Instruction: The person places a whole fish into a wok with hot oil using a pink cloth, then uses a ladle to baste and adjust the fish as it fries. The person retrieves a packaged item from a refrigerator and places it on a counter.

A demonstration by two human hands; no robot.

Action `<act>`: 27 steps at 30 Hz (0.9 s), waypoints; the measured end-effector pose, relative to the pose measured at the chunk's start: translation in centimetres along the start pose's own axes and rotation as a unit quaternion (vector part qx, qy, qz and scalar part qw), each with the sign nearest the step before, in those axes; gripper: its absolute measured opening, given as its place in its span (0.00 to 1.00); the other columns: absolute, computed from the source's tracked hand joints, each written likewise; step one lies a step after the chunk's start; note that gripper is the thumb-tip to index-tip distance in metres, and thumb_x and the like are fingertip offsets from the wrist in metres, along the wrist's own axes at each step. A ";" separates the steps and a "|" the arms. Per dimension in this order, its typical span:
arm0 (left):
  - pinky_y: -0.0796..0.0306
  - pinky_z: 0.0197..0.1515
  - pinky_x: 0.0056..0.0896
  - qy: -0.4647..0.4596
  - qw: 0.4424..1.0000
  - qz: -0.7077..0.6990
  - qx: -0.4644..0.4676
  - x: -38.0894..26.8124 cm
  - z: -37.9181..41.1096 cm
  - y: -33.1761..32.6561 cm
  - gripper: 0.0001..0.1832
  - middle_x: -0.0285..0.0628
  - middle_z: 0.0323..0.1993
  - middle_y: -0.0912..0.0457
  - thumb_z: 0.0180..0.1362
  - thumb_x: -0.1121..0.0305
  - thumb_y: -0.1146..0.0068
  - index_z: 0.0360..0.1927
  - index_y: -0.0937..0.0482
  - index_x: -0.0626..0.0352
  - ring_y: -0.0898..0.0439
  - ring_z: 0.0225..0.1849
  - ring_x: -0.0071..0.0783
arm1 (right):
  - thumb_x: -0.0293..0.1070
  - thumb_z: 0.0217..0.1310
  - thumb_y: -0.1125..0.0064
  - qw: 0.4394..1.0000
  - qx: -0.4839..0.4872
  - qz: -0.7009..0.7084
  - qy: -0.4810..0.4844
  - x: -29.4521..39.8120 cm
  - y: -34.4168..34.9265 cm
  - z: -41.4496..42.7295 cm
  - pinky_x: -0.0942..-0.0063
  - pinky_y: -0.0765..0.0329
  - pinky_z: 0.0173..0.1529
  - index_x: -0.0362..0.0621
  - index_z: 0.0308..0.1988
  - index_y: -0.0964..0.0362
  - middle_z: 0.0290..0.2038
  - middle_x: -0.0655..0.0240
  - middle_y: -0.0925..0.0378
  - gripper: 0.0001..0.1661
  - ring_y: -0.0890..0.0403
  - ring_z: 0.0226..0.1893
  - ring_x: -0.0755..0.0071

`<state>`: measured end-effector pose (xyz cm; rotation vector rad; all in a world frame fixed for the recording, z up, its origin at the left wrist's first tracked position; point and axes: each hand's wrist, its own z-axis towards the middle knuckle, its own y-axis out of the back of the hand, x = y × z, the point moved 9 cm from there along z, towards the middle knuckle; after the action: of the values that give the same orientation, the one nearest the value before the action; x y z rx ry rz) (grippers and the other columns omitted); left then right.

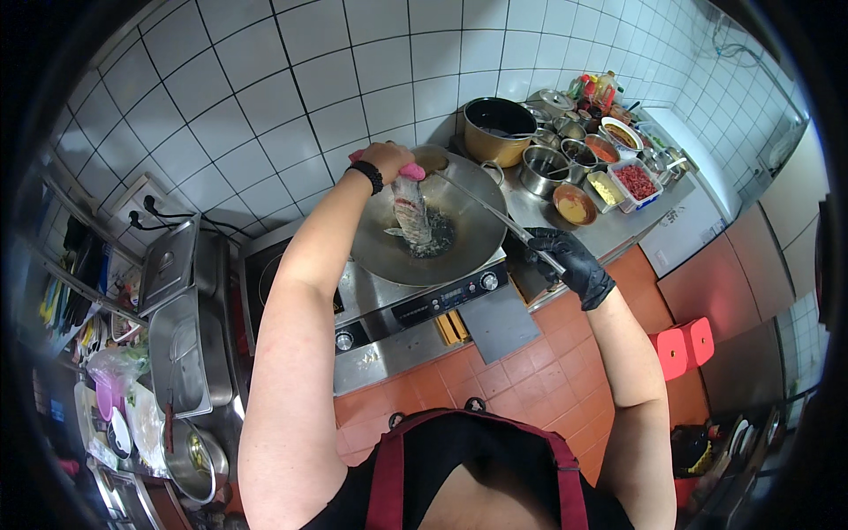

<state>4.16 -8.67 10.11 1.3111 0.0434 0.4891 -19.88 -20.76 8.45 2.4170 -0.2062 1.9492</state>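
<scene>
My left hand [387, 159] grips a whole scored fish [412, 212] by its upper end through a pink cloth [412, 171]. The fish hangs down into a large steel wok [377, 255], its lower end in bubbling dark oil [440, 232]. A black glove covers my right hand [573, 265], which is closed around the long handle of a metal ladle [490, 207]. The ladle's bowl [432, 161] is beside the fish near the wok's far rim and seems to hold brownish liquid. The part of the fish inside the cloth is hidden.
Right of the wok stand a deep yellow pot [498, 146], several steel sauce pots [542, 175], a brown bowl [574, 204] and a tub of red chopped food [636, 180]. Steel pans [179, 358] line the left side. Control knobs [489, 281] face me on the cooker's front.
</scene>
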 end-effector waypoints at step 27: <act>0.32 0.32 0.33 0.241 0.967 -0.080 0.037 4.7 -2.7 -0.5 0.09 0.37 0.27 0.24 0.38 0.68 0.52 0.28 0.26 0.49 0.26 0.33 0.33 | 0.30 0.46 0.52 0.970 -0.119 -0.166 -0.130 -16.7 1.5 5.8 0.78 0.44 0.05 0.41 0.30 0.36 0.11 0.66 0.36 0.06 0.37 0.04 0.75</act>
<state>7.67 -4.52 10.04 1.2224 0.5724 0.6627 -17.90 -21.49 -9.13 2.3557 -0.0329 1.3861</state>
